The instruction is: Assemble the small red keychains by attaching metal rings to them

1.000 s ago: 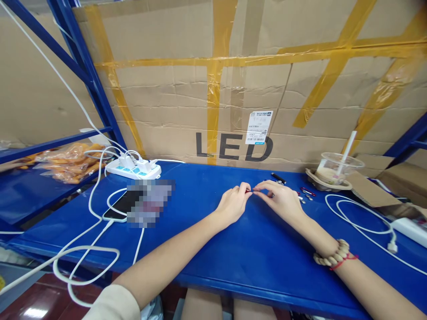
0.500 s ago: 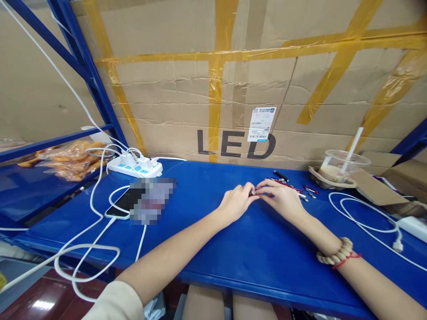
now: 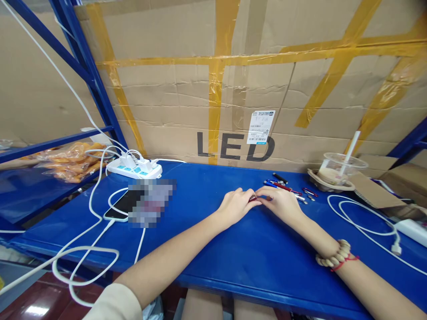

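Note:
My left hand point(image 3: 235, 204) is closed in a pinch around a small red piece with a silvery end point(image 3: 253, 198), mostly hidden by the fingers. My right hand point(image 3: 282, 203) meets it from the right, its thumb and fingertips drawn together at that same piece. Just behind the right hand lie several slim parts in red, blue and silver, among them a blue one point(image 3: 269, 183) and a black cylinder point(image 3: 279, 178). A red carabiner-like loop point(image 3: 310, 192) rests to their right.
On the blue table point(image 3: 213, 253), a power strip point(image 3: 135, 168), a phone point(image 3: 122, 205) and white cables are at left. A drink cup point(image 3: 338, 171) in a cardboard holder and a coiled cable point(image 3: 363, 224) are at right. A taped carton point(image 3: 167, 102) stands behind.
Both hands stay together over the table. The fingers have shifted slightly, and more of the red piece shows. My right hand has turned a little, uncovering more of the blue part behind it.

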### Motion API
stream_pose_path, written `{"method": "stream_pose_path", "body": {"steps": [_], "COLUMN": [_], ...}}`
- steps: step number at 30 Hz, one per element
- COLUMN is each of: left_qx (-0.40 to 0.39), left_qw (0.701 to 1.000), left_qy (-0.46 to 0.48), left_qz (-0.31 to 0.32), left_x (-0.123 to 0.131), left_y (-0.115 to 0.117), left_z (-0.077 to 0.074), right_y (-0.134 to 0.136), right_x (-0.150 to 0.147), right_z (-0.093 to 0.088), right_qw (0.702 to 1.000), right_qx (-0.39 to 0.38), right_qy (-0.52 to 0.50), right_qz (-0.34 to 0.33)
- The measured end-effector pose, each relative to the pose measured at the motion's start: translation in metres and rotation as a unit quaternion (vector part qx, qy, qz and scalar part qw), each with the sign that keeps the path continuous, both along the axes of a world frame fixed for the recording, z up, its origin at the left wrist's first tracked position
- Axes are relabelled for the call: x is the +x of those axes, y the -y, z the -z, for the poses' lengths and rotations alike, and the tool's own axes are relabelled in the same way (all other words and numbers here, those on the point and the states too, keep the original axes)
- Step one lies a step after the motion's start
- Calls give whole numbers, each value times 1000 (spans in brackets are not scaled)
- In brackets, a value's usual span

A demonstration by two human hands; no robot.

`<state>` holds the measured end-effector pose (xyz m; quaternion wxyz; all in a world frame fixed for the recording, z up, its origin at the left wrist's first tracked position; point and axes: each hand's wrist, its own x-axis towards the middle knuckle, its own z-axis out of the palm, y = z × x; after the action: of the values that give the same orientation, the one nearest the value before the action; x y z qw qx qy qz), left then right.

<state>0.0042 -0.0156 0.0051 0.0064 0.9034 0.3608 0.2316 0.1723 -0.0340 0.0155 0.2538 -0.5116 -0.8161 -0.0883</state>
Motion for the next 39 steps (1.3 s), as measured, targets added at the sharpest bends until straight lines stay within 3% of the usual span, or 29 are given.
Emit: {"method": "stream_pose_path", "body": {"steps": [14,17,23,39], "left_qx": [26,25,13,14], "left_qw": [999,999,999,998], "left_qy": [-13,-9,-2,-15], "left_qz": [-35,-33,-39,-55], "left_x": [1,1,0,-1], "left_y": [3,4,3,4], "left_z": [1,0,0,-3], "right_y": [3,3,3,0], "right_x": [0,-2,-7,-4], "right_z": [-5,-7,-9,-8], "right_qw": [993,986,945,922], "right_qx": [54,18,-78,-138], "right_qy": [-91,-161,-317,-356], "right_qz": [59,27,-27,-70]}}
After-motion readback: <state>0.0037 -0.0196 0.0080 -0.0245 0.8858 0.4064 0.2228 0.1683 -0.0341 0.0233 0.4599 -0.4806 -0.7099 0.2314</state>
